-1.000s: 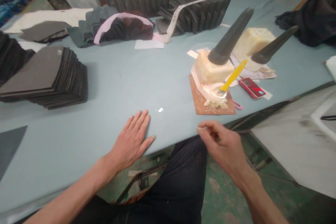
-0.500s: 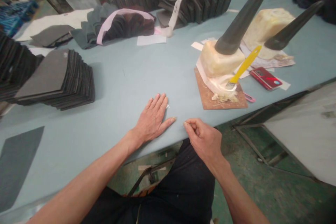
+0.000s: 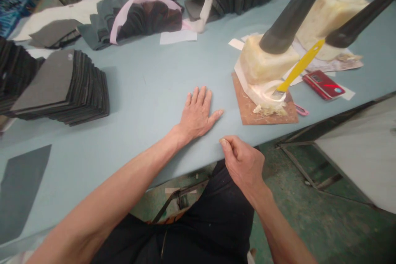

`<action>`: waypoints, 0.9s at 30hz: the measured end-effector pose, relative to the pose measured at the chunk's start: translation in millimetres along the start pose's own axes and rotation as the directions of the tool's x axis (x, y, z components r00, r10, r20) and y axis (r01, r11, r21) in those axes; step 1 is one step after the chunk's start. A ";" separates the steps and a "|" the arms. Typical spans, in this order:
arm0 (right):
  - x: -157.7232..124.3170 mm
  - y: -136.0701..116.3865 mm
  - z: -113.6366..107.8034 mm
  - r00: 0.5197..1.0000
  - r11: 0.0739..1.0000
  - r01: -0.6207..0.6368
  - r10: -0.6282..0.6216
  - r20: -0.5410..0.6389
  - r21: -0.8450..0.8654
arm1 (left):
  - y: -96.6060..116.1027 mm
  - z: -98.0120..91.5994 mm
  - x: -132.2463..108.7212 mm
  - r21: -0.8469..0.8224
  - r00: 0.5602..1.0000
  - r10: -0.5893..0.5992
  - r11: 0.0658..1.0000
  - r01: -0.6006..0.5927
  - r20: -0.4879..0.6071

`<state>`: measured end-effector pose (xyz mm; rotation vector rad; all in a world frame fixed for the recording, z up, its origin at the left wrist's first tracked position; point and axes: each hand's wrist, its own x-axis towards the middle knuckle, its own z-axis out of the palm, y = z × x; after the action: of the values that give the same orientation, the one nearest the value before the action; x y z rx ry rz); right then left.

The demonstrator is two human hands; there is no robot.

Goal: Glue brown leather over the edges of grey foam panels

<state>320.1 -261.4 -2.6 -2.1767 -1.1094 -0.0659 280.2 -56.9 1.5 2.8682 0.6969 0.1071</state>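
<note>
Palm down on the blue-grey cloth of the table (image 3: 139,103), my left hand (image 3: 198,115) lies with its fingers spread and the thumb out to the side. Close to the table's front edge, my right hand (image 3: 243,161) is closed, thumb pressed to the curled forefinger. Whatever it may pinch is too small or hidden to make out. Beyond it lies a brown board (image 3: 247,109) bearing a cut plastic container (image 3: 262,60) with a dark handle-like tube (image 3: 287,20) on top. A yellow brush (image 3: 301,66) rests bristles-down in the container's opening, above dried glue-like scraps (image 3: 269,109).
Stacks of dark flat pieces (image 3: 46,82) stand at left, with one dark sheet (image 3: 24,189) nearer me. Dark bundles with a pink band (image 3: 130,4) lie at the back. A red device (image 3: 323,84) and a second plastic container (image 3: 334,12) sit at right.
My left hand has slid forward and to the right across the cloth, still flat. My right hand stays closed in nearly the same place. The view has shifted slightly. A tiny whitish bit beside my left fingers no longer shows.
</note>
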 end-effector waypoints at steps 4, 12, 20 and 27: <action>0.5 -4.7 0.4 1.000 0.998 0.014 -0.012 0.025 -0.060 | 6.3 5.2 10.7 0.044 0.999 0.018 0.999 -0.016 -0.045; 2.5 -10.1 1.1 0.999 0.993 0.032 -0.028 0.034 -0.116 | -4.6 4.2 22.1 0.039 0.999 0.024 0.999 -0.022 -0.044; 1.3 -8.0 1.6 0.999 0.984 0.021 -0.012 0.052 -0.178 | -30.4 -0.4 54.7 0.046 1.000 -0.021 0.999 0.022 -0.014; 0.0 -3.4 5.6 0.998 0.985 -0.018 0.029 0.062 -0.174 | -14.4 -7.5 41.0 0.045 1.000 0.009 0.999 -0.010 0.026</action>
<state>316.3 -256.7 -5.0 -2.3604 -1.1506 -0.0854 309.2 -24.2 7.1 2.9111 0.6893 0.0564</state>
